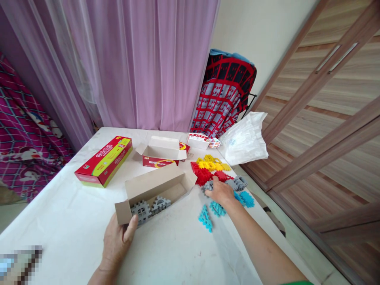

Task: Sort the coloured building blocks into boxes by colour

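My left hand [118, 237] grips the near left end of an open cardboard box [158, 180], thumb over the rim and fingers at the outside. Inside that box, at its left end, lie grey interlocking building pieces [141, 211] with toothed edges. My right hand [221, 190] reaches to the right side of the table, its fingers closed around a grey building piece [207, 186]. Around it lie red pieces [204, 176], yellow pieces [211, 163], more grey pieces [238, 183] and blue pieces [218, 208]. My right palm hides part of the pile.
A closed red and green box [103, 162] lies on the white table [71, 221] at left. Behind the cardboard box stands an open red box [160, 155]. A small white box [198, 141] and a white plastic bag [245, 138] are at the back right, near the table's edge.
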A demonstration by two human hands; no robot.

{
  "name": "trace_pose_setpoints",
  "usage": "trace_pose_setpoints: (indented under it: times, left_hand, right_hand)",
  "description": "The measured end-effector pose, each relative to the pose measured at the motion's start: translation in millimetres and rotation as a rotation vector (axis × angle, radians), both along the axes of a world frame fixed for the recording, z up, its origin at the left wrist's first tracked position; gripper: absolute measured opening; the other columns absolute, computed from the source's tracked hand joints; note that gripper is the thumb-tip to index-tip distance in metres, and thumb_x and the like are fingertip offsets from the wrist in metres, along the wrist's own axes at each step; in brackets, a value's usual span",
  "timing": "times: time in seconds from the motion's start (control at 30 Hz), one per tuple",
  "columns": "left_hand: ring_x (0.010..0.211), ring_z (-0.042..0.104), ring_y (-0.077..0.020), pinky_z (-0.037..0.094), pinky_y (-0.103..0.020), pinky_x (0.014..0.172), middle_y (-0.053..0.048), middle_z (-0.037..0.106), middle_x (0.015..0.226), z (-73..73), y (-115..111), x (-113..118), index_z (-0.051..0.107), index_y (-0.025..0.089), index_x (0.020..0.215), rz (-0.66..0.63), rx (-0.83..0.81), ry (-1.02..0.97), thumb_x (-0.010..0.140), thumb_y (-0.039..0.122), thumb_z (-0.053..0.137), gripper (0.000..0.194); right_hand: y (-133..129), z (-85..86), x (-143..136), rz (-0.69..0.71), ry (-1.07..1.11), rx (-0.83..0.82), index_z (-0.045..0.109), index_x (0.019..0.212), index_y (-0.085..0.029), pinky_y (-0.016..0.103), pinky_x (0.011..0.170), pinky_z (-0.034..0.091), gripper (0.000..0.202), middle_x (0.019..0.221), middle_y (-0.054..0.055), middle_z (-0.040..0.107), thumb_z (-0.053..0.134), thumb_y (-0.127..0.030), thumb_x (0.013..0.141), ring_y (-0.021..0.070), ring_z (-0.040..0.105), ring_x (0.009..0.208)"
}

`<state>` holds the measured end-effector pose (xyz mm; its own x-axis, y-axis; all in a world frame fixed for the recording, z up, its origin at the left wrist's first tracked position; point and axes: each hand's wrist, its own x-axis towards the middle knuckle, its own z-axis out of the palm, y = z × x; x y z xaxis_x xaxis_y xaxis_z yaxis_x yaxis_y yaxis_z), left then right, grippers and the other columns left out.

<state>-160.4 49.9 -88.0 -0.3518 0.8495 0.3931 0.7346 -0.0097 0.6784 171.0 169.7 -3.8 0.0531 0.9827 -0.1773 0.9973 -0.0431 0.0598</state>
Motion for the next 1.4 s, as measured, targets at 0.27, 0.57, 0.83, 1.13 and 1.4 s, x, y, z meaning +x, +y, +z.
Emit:
trace_pose_setpoints:
  times: [0.27,0.57,0.83,1.13,1.4]
  left_hand:
    - [0.072,0.064,-0.0245,0.049,-0.032,0.062,-0.004,0.066,0.075,-2.4,0,1,0.059,0.022,0.086,-0.025,0.054,0.030,0.082,0.050,0.043,0.032]
    - [0.082,0.066,-0.0251,0.052,-0.033,0.068,-0.006,0.069,0.088,-4.1,-1,3,0.058,0.021,0.095,-0.070,0.152,0.069,0.087,0.046,0.044,0.030]
    - [0.088,0.066,-0.0262,0.053,-0.035,0.072,-0.009,0.069,0.094,-9.1,0,5,0.058,0.018,0.110,-0.066,0.173,0.095,0.089,0.046,0.043,0.038]
    - [0.090,0.066,-0.0257,0.053,-0.035,0.074,-0.009,0.070,0.099,-4.1,-1,7,0.058,0.018,0.115,-0.087,0.194,0.092,0.090,0.048,0.042,0.042]
    - [0.091,0.066,-0.0262,0.053,-0.036,0.074,-0.010,0.070,0.097,-4.2,0,7,0.057,0.017,0.116,-0.095,0.189,0.118,0.091,0.050,0.040,0.045]
  right_hand:
    - [-23,54.0,-12,-0.057,0.182,0.113,0.046,0.131,-0.016,0.034,0.077,0.043,0.062,0.112,0.014,0.068,0.055,-0.048,0.078,0.0289,0.064,0.100]
    - [-12,67.8,-101,0.234,0.283,0.016,0.056,0.119,-0.020,0.032,0.078,0.046,0.053,0.109,0.011,0.070,0.058,-0.044,0.072,0.0279,0.064,0.100]
    - [-9,27.3,-127,0.220,0.134,-0.058,0.063,0.112,-0.012,0.034,0.082,0.050,0.052,0.109,0.018,0.070,0.062,-0.041,0.068,0.0308,0.065,0.103]
    - [4,4.6,-139,0.193,0.006,-0.185,0.071,0.108,-0.010,0.032,0.085,0.052,0.048,0.112,0.019,0.069,0.069,-0.038,0.069,0.0286,0.066,0.106]
    - [6,0.6,-142,0.157,-0.019,-0.216,0.065,0.118,-0.009,0.032,0.086,0.052,0.061,0.119,0.021,0.066,0.074,-0.039,0.066,0.0285,0.064,0.110]
